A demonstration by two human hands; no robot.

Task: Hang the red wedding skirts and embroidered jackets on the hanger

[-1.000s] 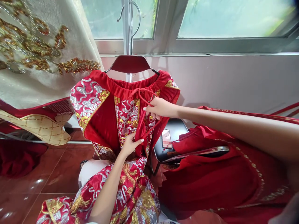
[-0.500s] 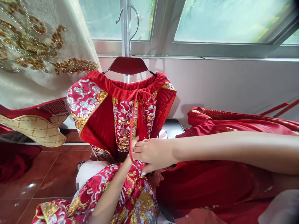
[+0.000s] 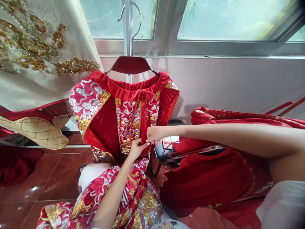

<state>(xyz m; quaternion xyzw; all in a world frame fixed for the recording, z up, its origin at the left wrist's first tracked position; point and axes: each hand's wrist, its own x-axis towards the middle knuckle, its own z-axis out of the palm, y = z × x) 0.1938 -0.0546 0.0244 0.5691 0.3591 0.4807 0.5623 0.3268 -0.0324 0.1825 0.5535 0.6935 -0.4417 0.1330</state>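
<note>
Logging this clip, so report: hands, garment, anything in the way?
Left hand, right hand apparently pinching red ribbon. Garment on hanger. Right forearm partly covers chair.

One head-worn view looks forward and down, near above both hands (image 3: 135, 150) (image 3: 153, 133), facing the hanging red garment (image 3: 124, 122), wall (image 3: 228, 82) and window (image 3: 226, 19).

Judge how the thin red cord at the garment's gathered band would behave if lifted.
The cord would probably stay limp, since it droops and curves. Being thin, it looks light. A hard pull might tug the garment, as the cord seems attached to it.
</note>
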